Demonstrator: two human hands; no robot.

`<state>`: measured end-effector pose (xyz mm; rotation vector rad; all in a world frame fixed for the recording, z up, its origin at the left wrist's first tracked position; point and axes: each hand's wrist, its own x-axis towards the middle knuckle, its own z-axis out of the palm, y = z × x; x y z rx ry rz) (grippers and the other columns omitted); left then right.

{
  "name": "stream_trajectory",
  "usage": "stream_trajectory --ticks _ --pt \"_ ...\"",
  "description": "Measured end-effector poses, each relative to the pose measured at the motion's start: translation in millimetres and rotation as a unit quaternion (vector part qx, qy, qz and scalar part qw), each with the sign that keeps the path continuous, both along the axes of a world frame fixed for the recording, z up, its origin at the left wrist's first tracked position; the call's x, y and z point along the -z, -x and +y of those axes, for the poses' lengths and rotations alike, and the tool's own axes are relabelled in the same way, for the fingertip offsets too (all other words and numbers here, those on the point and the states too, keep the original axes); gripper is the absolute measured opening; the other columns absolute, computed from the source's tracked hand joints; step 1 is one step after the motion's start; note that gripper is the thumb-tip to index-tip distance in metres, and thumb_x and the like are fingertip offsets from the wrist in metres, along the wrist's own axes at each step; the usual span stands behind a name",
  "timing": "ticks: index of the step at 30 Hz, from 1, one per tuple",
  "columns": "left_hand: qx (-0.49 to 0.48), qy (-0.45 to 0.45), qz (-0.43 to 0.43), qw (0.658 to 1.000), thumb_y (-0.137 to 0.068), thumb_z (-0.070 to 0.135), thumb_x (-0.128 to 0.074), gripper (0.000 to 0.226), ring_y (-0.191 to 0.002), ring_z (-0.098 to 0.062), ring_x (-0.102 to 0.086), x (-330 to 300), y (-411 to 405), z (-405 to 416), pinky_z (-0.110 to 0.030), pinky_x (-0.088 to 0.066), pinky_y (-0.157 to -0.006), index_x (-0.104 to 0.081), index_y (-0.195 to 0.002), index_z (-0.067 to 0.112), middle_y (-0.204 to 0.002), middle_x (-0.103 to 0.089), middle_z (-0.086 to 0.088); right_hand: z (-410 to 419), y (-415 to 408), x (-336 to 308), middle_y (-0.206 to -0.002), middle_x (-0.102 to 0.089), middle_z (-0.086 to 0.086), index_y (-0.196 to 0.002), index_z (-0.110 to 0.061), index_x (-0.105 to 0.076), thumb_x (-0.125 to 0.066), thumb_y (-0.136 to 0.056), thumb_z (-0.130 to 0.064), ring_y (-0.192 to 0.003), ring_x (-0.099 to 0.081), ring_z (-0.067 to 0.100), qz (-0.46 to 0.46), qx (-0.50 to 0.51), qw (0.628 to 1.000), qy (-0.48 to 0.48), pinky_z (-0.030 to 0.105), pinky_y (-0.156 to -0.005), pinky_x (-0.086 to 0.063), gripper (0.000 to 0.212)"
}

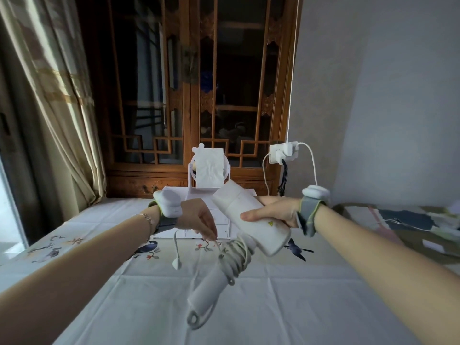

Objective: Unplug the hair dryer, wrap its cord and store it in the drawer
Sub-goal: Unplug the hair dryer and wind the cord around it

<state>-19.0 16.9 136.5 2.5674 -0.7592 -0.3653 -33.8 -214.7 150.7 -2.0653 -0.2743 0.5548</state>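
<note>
My right hand grips the barrel of the white hair dryer, held in the air above the table with its handle pointing down toward me. The white cord is coiled several times around the top of the handle. My left hand pinches the cord between fingertips just left of the coil. The plug dangles free below my left hand. A small white drawer unit with a mirror stands behind the dryer, partly hidden; its drawers look shut.
A white tablecloth with bird prints covers the table. A wall socket block with chargers and cables sits at the back right beside a wooden cabinet. Curtains hang at the left. Cluttered items lie at the right.
</note>
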Motion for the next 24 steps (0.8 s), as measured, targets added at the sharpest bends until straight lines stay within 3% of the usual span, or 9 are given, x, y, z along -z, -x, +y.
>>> stream_trajectory --ticks 4,6,9,11,13,15,17,20,24 --pt "-0.049 0.016 -0.030 0.998 -0.076 0.021 -0.075 0.015 -0.077 -0.012 -0.064 -7 -1 0 -0.039 -0.053 -0.088 -0.078 -0.090 0.016 -0.071 -0.072 0.010 4 -2 0 -0.119 -0.066 0.010 -0.121 -0.023 -0.051 -0.075 -0.077 -0.039 -0.112 -0.064 0.028 -0.038 0.018 0.997 0.064 0.048 -0.101 -0.048 0.053" --pt "-0.079 0.033 -0.054 0.995 -0.077 0.022 -0.074 0.014 -0.075 -0.009 -0.063 -11 0 -1 -0.030 -0.054 -0.082 -0.078 -0.089 0.017 -0.064 -0.069 0.017 6 -4 -1 -0.119 -0.066 0.007 -0.128 -0.024 -0.048 -0.075 -0.071 -0.048 -0.109 -0.065 0.026 -0.070 0.037 0.992 0.095 0.046 -0.100 -0.050 0.067" --pt "-0.108 0.056 -0.100 0.988 -0.078 0.024 -0.072 0.014 -0.071 -0.004 -0.063 -18 2 -8 -0.014 -0.051 -0.068 -0.079 -0.089 0.017 -0.064 -0.068 0.017 11 -2 -3 -0.114 -0.063 0.001 -0.125 -0.023 -0.046 -0.072 -0.077 -0.049 -0.103 -0.062 0.021 -0.129 0.059 0.981 0.129 0.035 -0.092 -0.050 0.060" --pt "-0.119 0.075 -0.112 0.984 -0.081 0.022 -0.070 0.015 -0.066 -0.001 -0.061 -20 3 -12 -0.003 -0.043 -0.052 -0.079 -0.089 0.014 -0.068 -0.069 0.013 16 -2 -3 -0.113 -0.059 0.001 -0.126 -0.018 -0.045 -0.070 -0.076 -0.051 -0.100 -0.059 0.020 -0.174 0.095 0.969 0.148 0.030 -0.082 -0.047 0.065" --pt "-0.140 0.094 -0.112 0.979 -0.083 0.022 -0.067 0.015 -0.057 0.003 -0.057 -21 4 -15 -0.002 -0.038 -0.045 -0.079 -0.089 0.014 -0.072 -0.071 0.009 21 -6 -1 -0.112 -0.057 0.001 -0.128 -0.015 -0.044 -0.070 -0.073 -0.056 -0.098 -0.057 0.021 -0.206 0.142 0.956 0.155 0.031 -0.078 -0.044 0.074" --pt "-0.159 0.118 -0.108 0.974 -0.084 0.022 -0.066 0.017 -0.054 0.001 -0.055 -21 5 -16 -0.006 -0.042 -0.050 -0.078 -0.089 0.012 -0.081 -0.075 0.001 24 -11 3 -0.110 -0.056 0.001 -0.129 -0.014 -0.043 -0.069 -0.070 -0.060 -0.096 -0.057 0.022 -0.226 0.178 0.944 0.162 0.033 -0.077 -0.046 0.079" --pt "-0.165 0.136 -0.107 0.971 -0.085 0.023 -0.066 0.019 -0.057 -0.001 -0.057 -19 7 -18 -0.008 -0.047 -0.055 -0.078 -0.090 0.009 -0.085 -0.076 -0.003 25 -13 7 -0.108 -0.059 0.002 -0.128 -0.014 -0.043 -0.069 -0.068 -0.063 -0.094 -0.060 0.025 -0.239 0.212 0.935 0.151 0.036 -0.081 -0.051 0.081" --pt "-0.170 0.181 -0.100 0.963 -0.084 0.018 -0.067 0.016 -0.057 -0.001 -0.063 -16 11 -25 -0.005 -0.049 -0.055 -0.075 -0.091 0.006 -0.074 -0.072 -0.001 25 -12 10 -0.108 -0.059 0.004 -0.126 -0.015 -0.039 -0.068 -0.068 -0.063 -0.096 -0.062 0.029 -0.254 0.267 0.923 0.112 0.043 -0.087 -0.052 0.081" --pt "-0.190 0.264 -0.038 0.945 -0.082 0.009 -0.069 0.019 -0.059 -0.012 -0.063 -10 13 -31 -0.013 -0.054 -0.056 -0.071 -0.098 0.000 -0.076 -0.071 -0.009 26 -16 11 -0.113 -0.058 0.003 -0.130 -0.013 -0.038 -0.070 -0.071 -0.057 -0.100 -0.061 0.027 -0.237 0.327 0.915 -0.002 0.044 -0.093 -0.050 0.080"
